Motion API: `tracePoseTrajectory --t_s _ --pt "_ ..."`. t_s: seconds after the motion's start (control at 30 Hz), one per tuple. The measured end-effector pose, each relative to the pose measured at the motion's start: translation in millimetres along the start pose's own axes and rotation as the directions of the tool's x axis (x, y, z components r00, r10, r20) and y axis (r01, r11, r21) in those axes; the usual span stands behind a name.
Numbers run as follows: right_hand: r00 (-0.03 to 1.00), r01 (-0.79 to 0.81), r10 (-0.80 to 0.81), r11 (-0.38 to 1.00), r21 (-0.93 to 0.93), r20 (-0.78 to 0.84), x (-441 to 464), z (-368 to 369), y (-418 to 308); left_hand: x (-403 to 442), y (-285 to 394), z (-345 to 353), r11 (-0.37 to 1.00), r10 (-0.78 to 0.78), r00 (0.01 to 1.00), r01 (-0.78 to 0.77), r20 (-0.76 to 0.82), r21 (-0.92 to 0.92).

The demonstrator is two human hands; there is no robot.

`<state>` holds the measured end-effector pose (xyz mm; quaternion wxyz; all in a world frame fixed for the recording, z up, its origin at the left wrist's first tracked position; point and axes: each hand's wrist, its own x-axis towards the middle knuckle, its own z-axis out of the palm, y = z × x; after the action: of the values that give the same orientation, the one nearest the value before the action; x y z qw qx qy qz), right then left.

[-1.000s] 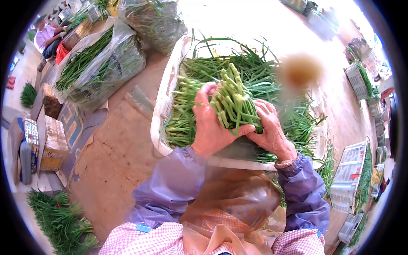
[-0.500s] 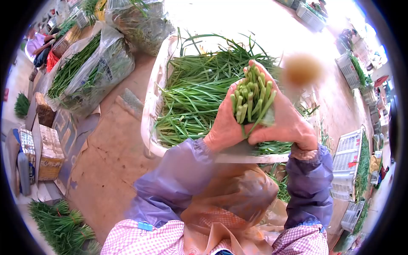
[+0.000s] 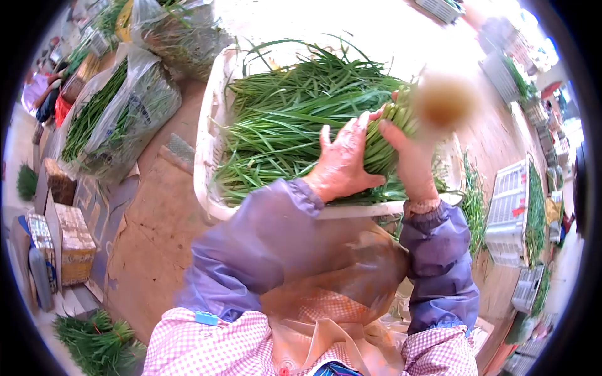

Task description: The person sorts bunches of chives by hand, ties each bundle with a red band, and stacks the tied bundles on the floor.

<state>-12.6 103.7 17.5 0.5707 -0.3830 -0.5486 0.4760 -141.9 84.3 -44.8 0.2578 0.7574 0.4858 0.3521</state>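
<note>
A white plastic crate in front of me holds a heap of long green leaves, like chives. At its right side a bunch of green stalks lies over the heap, its pale thick ends pointing up and right. My right hand is closed around the bunch near those ends, with part of its fingers hidden behind the stalks. My left hand lies against the left side of the bunch, thumb and fingers spread apart. A blurred brown spot covers the view just right of the stalk ends.
Clear plastic bags of greens stand at the left, near a seated person. Boxes and tied bundles of greens lie at the lower left. More white crates with greens line the right side.
The bunch was held upright between both hands with its cut ends facing me. Now it is lowered onto the heap, tilted right, and my left hand has loosened and spread its fingers.
</note>
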Motion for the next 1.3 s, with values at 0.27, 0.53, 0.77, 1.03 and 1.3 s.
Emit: tracePoseTrajectory --t_s 0.27,0.53,0.77,1.03,1.3 --pt "0.838 0.236 -0.244 0.969 -0.080 -0.487 -18 -173 -101 -25 -60 -44 0.916 -0.181 0.820 -0.059 0.542 0.396" --pt "0.492 0.484 -0.597 0.792 -0.372 -0.633 -101 -249 -177 -6 -28 -105 0.892 -0.220 0.806 -0.062 0.549 0.448" --pt "0.765 0.544 -0.374 0.810 0.217 -0.524 -125 -140 -195 28 237 -147 0.728 0.644 0.636 -0.681 0.426 -0.084" --pt "0.923 0.351 -0.037 0.491 0.798 -0.383 -214 -136 -121 -67 165 11 0.578 0.388 0.399 0.596 0.831 -0.557" --pt "0.907 0.140 0.272 0.528 0.837 -0.323 -276 -175 -37 -163 188 14 0.335 0.013 0.373 0.873 0.928 -0.356"
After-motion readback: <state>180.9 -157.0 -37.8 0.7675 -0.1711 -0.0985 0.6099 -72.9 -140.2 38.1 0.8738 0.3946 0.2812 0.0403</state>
